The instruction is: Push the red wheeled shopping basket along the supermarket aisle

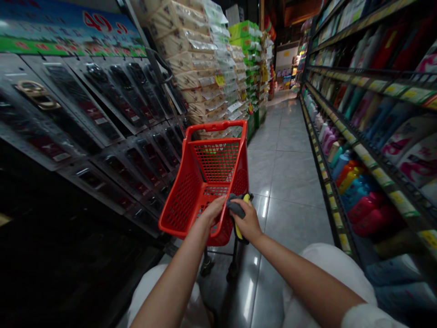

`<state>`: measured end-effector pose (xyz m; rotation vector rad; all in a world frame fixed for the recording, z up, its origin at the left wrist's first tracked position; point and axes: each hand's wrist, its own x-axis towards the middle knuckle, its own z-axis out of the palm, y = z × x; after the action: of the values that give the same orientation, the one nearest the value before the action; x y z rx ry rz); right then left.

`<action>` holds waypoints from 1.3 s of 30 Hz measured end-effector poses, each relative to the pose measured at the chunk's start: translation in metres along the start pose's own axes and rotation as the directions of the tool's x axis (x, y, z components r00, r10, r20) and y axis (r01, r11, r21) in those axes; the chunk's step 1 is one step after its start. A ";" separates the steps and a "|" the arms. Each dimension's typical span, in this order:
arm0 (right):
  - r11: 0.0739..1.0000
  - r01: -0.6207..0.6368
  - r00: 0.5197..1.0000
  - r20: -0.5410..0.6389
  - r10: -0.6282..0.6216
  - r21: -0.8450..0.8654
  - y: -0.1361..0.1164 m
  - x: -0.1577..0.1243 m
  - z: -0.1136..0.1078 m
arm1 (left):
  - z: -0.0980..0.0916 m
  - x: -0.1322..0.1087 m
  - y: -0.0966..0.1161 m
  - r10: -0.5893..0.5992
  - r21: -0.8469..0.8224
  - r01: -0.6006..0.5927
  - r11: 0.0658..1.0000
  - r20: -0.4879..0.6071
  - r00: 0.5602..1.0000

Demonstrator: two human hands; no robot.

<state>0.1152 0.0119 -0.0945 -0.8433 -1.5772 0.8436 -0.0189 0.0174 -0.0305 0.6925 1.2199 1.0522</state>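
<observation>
Right grip (250, 223): being closed around a soft-looking grey, black and yellow item (236, 209); exact item type not being made out.
Item position: being held just outside the right-hand wall of the red cart basket (184, 200), level with its rim.
Left grip (215, 210): being held inside the basket, up against the same wall; fingertips being partly hidden by the rim, so wide or narrow cannot be told.
Hands: being held close together, with the basket rim running between them.
Cart: being carried on a dark wheeled frame (235, 259); red handle bar (216, 126) being seen at the far end.
Legs: white trousers (327, 259) being seen on both sides of the forearms.
Floor: grey tiles (290, 168) being lit by reflected ceiling light.
Left side: packaged belts (99, 109) being hung in rows under a blue-green sign (68, 27) marked 49.9.
Ahead: tan packs (194, 59) being stacked high beside the aisle, with green packs (244, 32) being stacked beyond.
Right side: bottles (355, 182) being held on long shelves, with price labels (370, 157) being displayed along the edges.
</observation>
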 end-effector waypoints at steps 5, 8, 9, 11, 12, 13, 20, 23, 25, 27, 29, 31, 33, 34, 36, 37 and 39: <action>0.975 -0.145 0.979 -0.121 0.167 0.169 0.020 0.047 0.007 | -0.016 -0.031 -0.001 -0.042 0.381 0.053 0.923 -0.037 0.998; 0.971 -0.154 0.975 -0.132 0.179 0.182 0.020 0.050 0.012 | -0.014 -0.037 -0.005 0.085 0.334 -0.057 0.941 -0.072 0.994; 0.971 -0.158 0.972 -0.147 0.185 0.178 0.017 0.045 0.014 | -0.011 -0.037 -0.006 0.122 0.294 -0.096 0.951 -0.073 0.990; 0.974 -0.157 0.972 -0.152 0.182 0.162 0.009 0.030 0.016 | -0.007 -0.035 -0.008 0.145 0.229 -0.126 0.965 -0.070 0.987; 0.977 -0.151 0.975 -0.141 0.173 0.153 0.003 0.019 0.017 | -0.006 -0.034 -0.008 0.147 0.220 -0.127 0.967 -0.077 0.986; 0.979 -0.143 0.980 -0.119 0.161 0.145 -0.002 0.006 0.017 | -0.006 -0.033 -0.008 0.149 0.231 -0.125 0.965 -0.089 0.985; 0.981 -0.134 0.991 0.011 0.134 0.142 -0.018 -0.041 0.020 | -0.008 -0.034 -0.008 0.136 0.385 -0.082 0.919 -0.115 0.984; 0.976 -0.153 0.982 -0.084 0.168 0.158 -0.007 -0.008 0.016 | -0.005 -0.030 -0.010 0.153 0.330 -0.111 0.938 -0.106 0.983; 0.974 -0.156 0.975 -0.132 0.178 0.162 0.002 0.017 0.014 | -0.002 -0.025 -0.011 0.180 0.297 -0.138 0.945 -0.121 0.976; 0.974 -0.158 0.969 -0.164 0.185 0.163 0.005 0.031 0.014 | 0.001 -0.021 -0.013 0.202 0.272 -0.160 0.949 -0.134 0.970; 0.972 -0.170 0.961 -0.193 0.200 0.161 0.003 0.030 0.016 | 0.004 -0.018 -0.013 0.211 0.252 -0.172 0.952 -0.136 0.968; 0.973 -0.180 0.959 -0.191 0.207 0.146 -0.004 0.016 0.018 | 0.006 -0.016 -0.012 0.209 0.261 -0.170 0.950 -0.131 0.969; 0.977 -0.172 0.970 -0.149 0.190 0.129 -0.010 -0.005 0.020 | 0.006 -0.015 -0.011 0.210 0.328 -0.158 0.931 -0.129 0.969; 0.979 -0.158 0.978 -0.118 0.173 0.127 -0.010 -0.016 0.020 | 0.006 -0.014 -0.010 0.216 0.377 -0.153 0.913 -0.129 0.968; 0.981 -0.140 0.986 -0.076 0.151 0.138 -0.002 -0.034 0.022 | 0.006 -0.014 -0.009 0.239 0.469 -0.155 0.869 -0.125 0.963; 0.977 -0.156 0.982 -0.088 0.170 0.143 0.006 -0.042 0.024 | 0.006 -0.014 -0.009 0.255 0.499 -0.162 0.851 -0.123 0.959; 0.951 -0.268 0.946 -0.144 0.290 0.155 0.027 -0.050 0.030 | 0.007 -0.013 -0.009 0.294 0.543 -0.186 0.819 -0.119 0.948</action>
<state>0.0947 -0.0212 -0.1459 -1.0276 -1.2578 1.0413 -0.0096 0.0025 -0.0317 1.2187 1.6550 1.0123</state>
